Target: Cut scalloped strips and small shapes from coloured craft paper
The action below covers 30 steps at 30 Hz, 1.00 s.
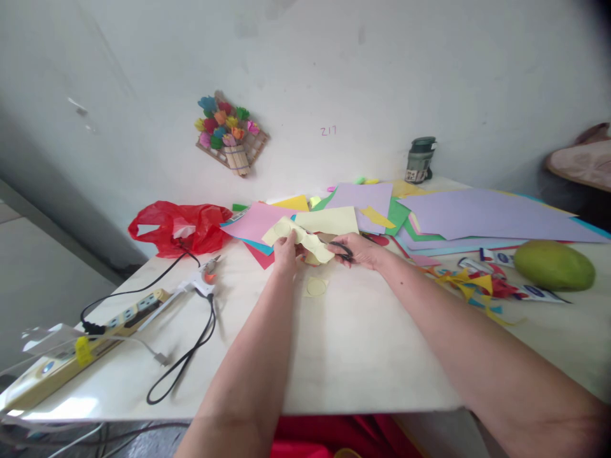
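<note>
My left hand [285, 249] pinches a strip of pale yellow paper [319, 247] with wavy, cut edges and a circle drawn near its left end. In my right hand [359, 250] is a pair of scissors [342, 250] with black handles; its blades are hidden behind the paper. On the table just below the hands lies a small pale yellow paper piece with a circle drawn on it [316, 287]. Behind the strip is a larger pale yellow sheet [329, 220], with a pink sheet [260, 219] to its left.
Purple sheets [477, 213] lie back right. A green mango-like fruit [554, 264], glue tubes [541, 293] and paper scraps [465, 283] sit at right. At left are a red plastic bag [179, 226], a glue gun [203, 278] and a power strip [128, 316] with cords. A bottle [420, 160] stands by the wall.
</note>
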Each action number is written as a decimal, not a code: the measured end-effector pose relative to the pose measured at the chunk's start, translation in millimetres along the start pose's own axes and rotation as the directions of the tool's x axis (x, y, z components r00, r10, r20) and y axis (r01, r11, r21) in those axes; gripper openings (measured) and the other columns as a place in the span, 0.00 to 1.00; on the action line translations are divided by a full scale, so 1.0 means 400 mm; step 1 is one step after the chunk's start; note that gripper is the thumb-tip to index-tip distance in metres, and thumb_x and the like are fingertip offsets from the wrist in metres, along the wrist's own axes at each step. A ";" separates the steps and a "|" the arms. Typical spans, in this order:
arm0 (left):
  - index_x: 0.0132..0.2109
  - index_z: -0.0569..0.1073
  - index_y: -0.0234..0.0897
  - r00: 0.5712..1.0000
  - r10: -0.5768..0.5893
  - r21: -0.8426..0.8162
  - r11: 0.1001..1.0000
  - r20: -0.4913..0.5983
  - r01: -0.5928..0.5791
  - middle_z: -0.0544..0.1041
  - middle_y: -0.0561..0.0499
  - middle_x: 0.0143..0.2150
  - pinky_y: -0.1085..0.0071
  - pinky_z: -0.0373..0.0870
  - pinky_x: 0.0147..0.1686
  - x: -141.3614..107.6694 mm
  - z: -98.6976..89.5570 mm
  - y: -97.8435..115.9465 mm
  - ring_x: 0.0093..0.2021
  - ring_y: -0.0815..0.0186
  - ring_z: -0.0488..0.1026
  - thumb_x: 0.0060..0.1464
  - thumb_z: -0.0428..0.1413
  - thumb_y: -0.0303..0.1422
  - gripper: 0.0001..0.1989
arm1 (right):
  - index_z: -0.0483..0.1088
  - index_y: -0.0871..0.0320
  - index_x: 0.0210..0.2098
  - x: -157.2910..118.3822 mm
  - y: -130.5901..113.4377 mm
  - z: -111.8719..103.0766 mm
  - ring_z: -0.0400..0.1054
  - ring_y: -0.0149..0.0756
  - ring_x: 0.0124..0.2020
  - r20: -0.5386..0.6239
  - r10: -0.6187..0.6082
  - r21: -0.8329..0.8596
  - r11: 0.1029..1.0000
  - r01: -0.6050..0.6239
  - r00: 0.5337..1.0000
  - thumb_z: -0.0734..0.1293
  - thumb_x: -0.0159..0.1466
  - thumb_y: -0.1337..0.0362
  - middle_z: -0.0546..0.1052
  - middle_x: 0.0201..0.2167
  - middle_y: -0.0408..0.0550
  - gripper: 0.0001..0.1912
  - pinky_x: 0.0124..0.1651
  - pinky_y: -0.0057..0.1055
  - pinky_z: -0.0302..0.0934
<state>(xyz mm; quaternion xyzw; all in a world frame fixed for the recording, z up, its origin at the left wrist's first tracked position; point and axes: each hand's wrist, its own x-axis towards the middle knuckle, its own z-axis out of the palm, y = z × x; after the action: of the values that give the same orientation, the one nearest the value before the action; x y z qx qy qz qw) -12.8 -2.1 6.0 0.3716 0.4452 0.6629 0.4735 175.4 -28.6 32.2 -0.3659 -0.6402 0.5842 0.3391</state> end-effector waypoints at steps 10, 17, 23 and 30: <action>0.29 0.73 0.31 0.999 0.015 -0.086 0.996 0.040 -0.012 0.76 0.47 0.26 0.69 0.71 0.32 -0.015 0.020 0.009 0.27 0.65 0.75 0.42 0.65 0.40 0.16 | 0.65 0.59 0.24 0.004 0.014 -0.013 0.58 0.24 0.13 0.038 -0.045 -0.025 0.999 0.046 0.998 0.72 0.52 0.44 0.68 0.15 0.41 0.24 0.14 0.24 0.38; 0.28 0.73 0.31 0.993 0.042 -0.125 0.992 0.111 -0.028 0.75 0.48 0.23 0.71 0.70 0.30 -0.012 0.014 0.002 0.28 0.64 0.75 0.41 0.65 0.40 0.15 | 0.66 0.59 0.23 0.008 0.019 -0.007 0.56 0.23 0.14 0.004 -0.051 -0.007 0.999 0.051 0.999 0.72 0.51 0.45 0.67 0.15 0.40 0.24 0.15 0.24 0.45; 0.30 0.74 0.31 0.993 0.043 -0.170 0.985 0.109 -0.024 0.77 0.46 0.26 0.69 0.71 0.34 -0.009 0.015 0.001 0.32 0.62 0.77 0.42 0.64 0.38 0.14 | 0.68 0.60 0.23 0.015 0.024 -0.004 0.55 0.23 0.14 -0.026 -0.080 0.017 0.997 0.081 0.996 0.73 0.51 0.47 0.67 0.15 0.39 0.22 0.15 0.24 0.47; 0.31 0.75 0.29 0.992 0.056 -0.228 0.973 0.116 -0.029 0.78 0.46 0.28 0.68 0.71 0.37 -0.005 0.014 0.000 0.30 0.64 0.76 0.44 0.63 0.36 0.12 | 0.68 0.60 0.22 0.016 0.020 0.002 0.53 0.22 0.14 -0.061 -0.088 -0.001 0.996 0.089 0.994 0.74 0.49 0.47 0.66 0.15 0.39 0.22 0.15 0.24 0.46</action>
<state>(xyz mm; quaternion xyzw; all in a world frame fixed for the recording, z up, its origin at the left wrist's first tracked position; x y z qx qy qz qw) -7.0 -2.7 7.6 0.3645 0.3294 0.6954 0.5245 172.1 -22.8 24.1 -0.3546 -0.6445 0.5577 0.3845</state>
